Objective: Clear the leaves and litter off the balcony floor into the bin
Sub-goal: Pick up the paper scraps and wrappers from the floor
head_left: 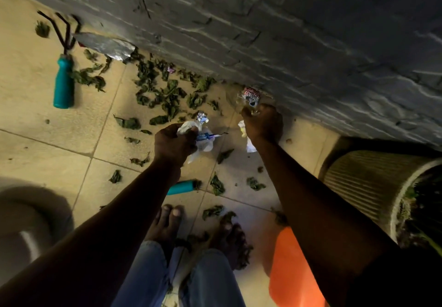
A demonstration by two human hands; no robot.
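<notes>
Here, both hands work at the far edge of the floor [47, 153], where the tiles meet the grey wall [287, 32]. My left hand [175, 143] is clenched round crumpled paper [189, 126] and a blue wrapper [207, 137]. My right hand [263, 122], a little apart from it, pinches a printed wrapper [250, 96] that lies against the foot of the wall. A white scrap [248, 145] lies under the right wrist, not yet lifted, and a foil wrapper [202, 117] sits just beyond the left knuckles. Leaves [167, 91] are strewn along the wall edge and back toward my feet [167, 220]. A rake [63, 84] and a trowel [105, 45] lie toward the far left of the floor. An orange object [291, 271] stands beside my right foot; whether it is the bin I cannot tell.

The step in hand appears to be gathering litter by hand. I judge it best to draw the printed wrapper clear of the wall before closing my fist on it. The left hand looks nearly full, so its grip should not slacken. The white scrap and the foil wrapper lie within the same reach and could follow. The leaves are many and small, and raking them into a heap would probably serve better than picking them singly.
</notes>
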